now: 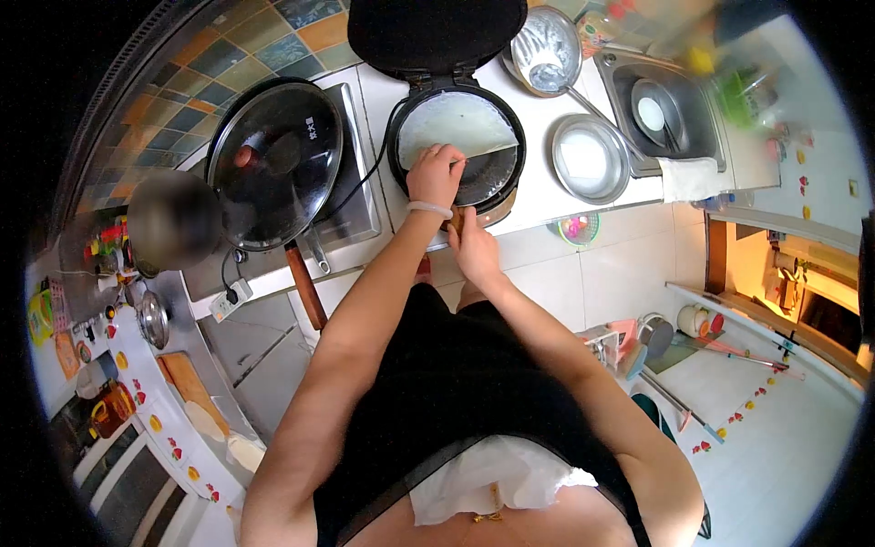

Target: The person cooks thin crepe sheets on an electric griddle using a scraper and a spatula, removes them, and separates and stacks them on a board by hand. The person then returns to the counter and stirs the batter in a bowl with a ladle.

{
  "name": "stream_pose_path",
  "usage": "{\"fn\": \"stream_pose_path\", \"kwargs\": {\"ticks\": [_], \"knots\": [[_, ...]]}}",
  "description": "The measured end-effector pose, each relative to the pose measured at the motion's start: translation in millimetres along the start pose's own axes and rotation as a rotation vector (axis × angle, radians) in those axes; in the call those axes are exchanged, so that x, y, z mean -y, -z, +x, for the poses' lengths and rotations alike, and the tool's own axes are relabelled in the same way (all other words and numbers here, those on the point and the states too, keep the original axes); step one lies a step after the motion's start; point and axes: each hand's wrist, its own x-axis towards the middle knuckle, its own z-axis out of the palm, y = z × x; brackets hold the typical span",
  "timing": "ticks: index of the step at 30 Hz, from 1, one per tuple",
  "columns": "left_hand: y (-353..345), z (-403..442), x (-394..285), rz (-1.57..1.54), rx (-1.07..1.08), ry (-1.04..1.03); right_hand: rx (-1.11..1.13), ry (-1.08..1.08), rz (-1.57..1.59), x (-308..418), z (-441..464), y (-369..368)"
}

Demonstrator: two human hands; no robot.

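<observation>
A round electric griddle [521,169] sits on the counter with its black lid [437,36] raised. Over the far part of its hot plate lies a thin pale pancake [456,123], its near edge folded back so that dark plate shows in front. My left hand [436,173], with a pale bracelet at the wrist, is closed in a pinch on that near edge. Below it, my right hand [476,248] is closed at the front of the griddle around its brownish handle, which the fingers partly hide.
Left of the griddle, a large wok with a glass lid [278,164] rests on the stove, its wooden handle [305,284] jutting past the counter edge. To the right are a metal bowl of white batter [591,159], a long-handled metal pan [547,55] and a sink [679,150].
</observation>
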Motion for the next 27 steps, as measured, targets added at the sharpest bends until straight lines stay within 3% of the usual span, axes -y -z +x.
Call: {"fn": "stream_pose_path", "kwargs": {"ticks": [1,8,13,16,21,27], "knots": [[1.2,1.7,0.6,-0.014,0.005,-0.002,-0.133,0.141,0.083,-0.9,11.9,-11.4],[10.0,12.1,-5.1,0.026,-0.062,0.0,-0.171,0.27,0.085,7.2,70.4,-27.0],[10.8,17.8,-3.3,0.082,-0.173,-0.118,-0.225,0.108,0.175,-6.2,35.3,-12.6],[11.9,21.5,0.1,0.077,-0.083,-0.089,-0.194,-0.062,0.168,-17.8,10.8,7.9],[17.0,27.6,-2.2,0.079,-0.139,-0.136,-0.359,0.058,0.129,-30.9,37.6,15.8],[19.2,39.3,4.9,0.055,-0.143,-0.122,-0.379,0.107,0.172,-19.7,104.6,19.4]]}}
